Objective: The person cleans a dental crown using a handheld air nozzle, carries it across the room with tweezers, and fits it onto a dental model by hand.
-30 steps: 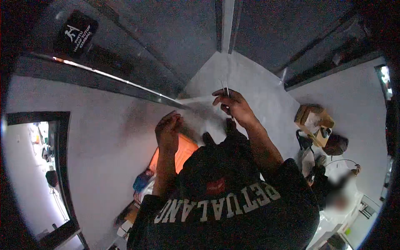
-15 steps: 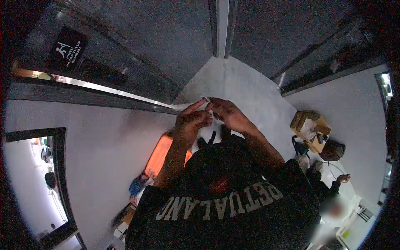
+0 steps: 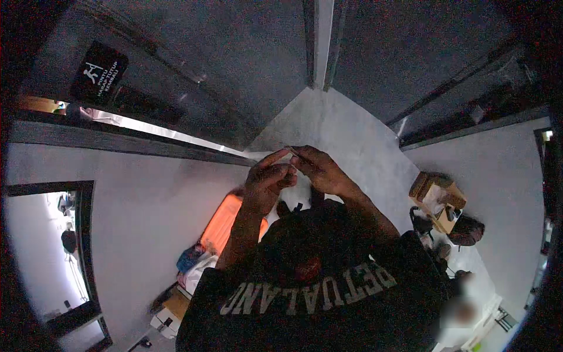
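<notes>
Both hands are raised together in front of my dark shirt, with fingertips meeting. My left hand (image 3: 270,178) has its index finger stretched toward the right and its other fingers curled. My right hand (image 3: 319,169) bends down from the other side, thumb and fingers pinched close to the left fingertips. Whatever sits between the fingertips is too small and dark to make out. Beyond the hands lies the pale floor (image 3: 334,120).
Dark door panels (image 3: 234,53) stand ahead, one bearing a sign (image 3: 99,73). An orange object (image 3: 223,223) lies at left on the floor. On the right are a cardboard box (image 3: 437,196), a dark bag (image 3: 467,230) and another person (image 3: 460,287), face blurred.
My hands sit slightly lower in view, still fingertip to fingertip. A pale sliver seen at the fingertips earlier is harder to see now. The other person's outstretched hand has drawn in.
</notes>
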`<state>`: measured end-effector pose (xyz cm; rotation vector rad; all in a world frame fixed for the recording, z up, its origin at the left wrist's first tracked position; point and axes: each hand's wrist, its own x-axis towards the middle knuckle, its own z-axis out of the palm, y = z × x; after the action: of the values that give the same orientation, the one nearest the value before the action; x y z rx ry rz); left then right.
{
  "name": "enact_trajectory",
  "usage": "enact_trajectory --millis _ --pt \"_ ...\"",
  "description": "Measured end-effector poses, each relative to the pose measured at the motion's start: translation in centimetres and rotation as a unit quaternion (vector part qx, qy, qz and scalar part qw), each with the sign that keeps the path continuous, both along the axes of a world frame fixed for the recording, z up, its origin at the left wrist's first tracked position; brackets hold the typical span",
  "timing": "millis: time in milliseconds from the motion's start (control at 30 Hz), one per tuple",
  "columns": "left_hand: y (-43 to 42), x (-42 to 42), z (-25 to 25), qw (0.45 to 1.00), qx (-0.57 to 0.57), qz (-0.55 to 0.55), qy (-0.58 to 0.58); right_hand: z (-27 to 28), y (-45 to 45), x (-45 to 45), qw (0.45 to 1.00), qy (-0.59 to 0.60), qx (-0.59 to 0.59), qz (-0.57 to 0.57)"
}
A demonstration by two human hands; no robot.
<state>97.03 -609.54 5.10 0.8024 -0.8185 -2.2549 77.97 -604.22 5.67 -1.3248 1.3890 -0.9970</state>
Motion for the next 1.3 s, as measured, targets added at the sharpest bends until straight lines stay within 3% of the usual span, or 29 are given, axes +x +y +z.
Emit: enact_trajectory --millis 100,133,167,233,267,300,333,367,400,467,533,633,700,800,900,1000,1067,1233,1300 --pt "0.2 -0.5 0.8 1.000 0.005 0.001 0.002 0.1 -0.1 -0.4 1.000 -0.019 -0.010 0.015" --pt "0.2 -0.6 1.4 0.982 -0.145 -0.019 -0.123 0.0 -0.2 -0.6 1.000 -0.001 -0.017 0.024" --pt "0.2 -0.7 2.2 0.925 -0.289 -0.038 -0.244 -0.2 -0.3 -0.8 0.999 0.016 -0.023 0.034" --pt "-0.2 -0.6 1.8 0.926 -0.288 -0.008 -0.243 -0.5 -0.2 -1.7 0.998 -0.050 0.024 0.021" --pt "-0.5 0.1 0.3 0.982 -0.146 0.040 -0.115 -0.5 -0.2 -2.3 0.995 -0.082 0.046 0.017" --pt "-0.8 0.6 0.1 0.996 0.003 0.087 0.019 -0.6 -0.2 -2.9 0.994 -0.110 0.027 0.001" --pt "-0.9 1.4 0.0 0.951 -0.253 0.068 -0.166 -0.6 -0.1 -3.6 0.990 -0.139 0.009 -0.014" --pt "-1.0 2.0 0.6 0.810 -0.479 0.042 -0.337 -0.3 -0.1 -4.1 0.985 -0.168 -0.007 -0.030" --pt "-1.1 2.6 1.0 0.587 -0.655 0.009 -0.476 0.1 -0.2 -4.6 0.984 -0.170 0.011 -0.058" --pt "-0.8 4.0 -1.0 0.668 -0.551 0.049 -0.498 1.6 -0.3 -5.6 0.977 -0.174 0.050 -0.117" --pt "-0.2 5.5 -3.3 0.705 -0.491 0.081 -0.506 2.3 -0.9 -5.7 0.976 -0.150 0.022 -0.156" --pt "0.7 6.7 -4.1 0.666 -0.511 0.093 -0.535 2.0 -2.1 -7.1 0.972 -0.189 -0.004 -0.137" --pt "1.5 7.1 -2.9 0.583 -0.558 0.068 -0.586 2.3 -3.0 -7.1 0.968 -0.221 -0.020 -0.118" --pt "2.2 7.7 -3.8 0.544 -0.583 0.072 -0.600 3.8 -3.9 -6.7 0.967 -0.244 -0.006 -0.068" --pt "2.0 7.7 -4.0 0.573 -0.536 0.093 -0.613 3.5 -5.4 -6.1 0.977 -0.207 -0.046 -0.030" --pt "1.5 8.1 -4.1 0.575 -0.561 0.106 -0.586 3.1 -6.3 -5.4 0.970 -0.240 -0.027 -0.030" --pt "0.1 8.2 -4.2 0.640 -0.519 0.107 -0.556 3.3 -7.3 -4.8 0.975 -0.215 -0.012 -0.054" --pt "-4.8 8.9 -5.3 0.615 -0.560 0.071 -0.550 3.6 -9.3 -4.2 0.969 -0.224 0.029 -0.099" --pt "-6.6 8.3 -3.7 0.665 -0.520 0.066 -0.532 3.4 -10.1 -3.7 0.962 -0.238 0.030 -0.130"
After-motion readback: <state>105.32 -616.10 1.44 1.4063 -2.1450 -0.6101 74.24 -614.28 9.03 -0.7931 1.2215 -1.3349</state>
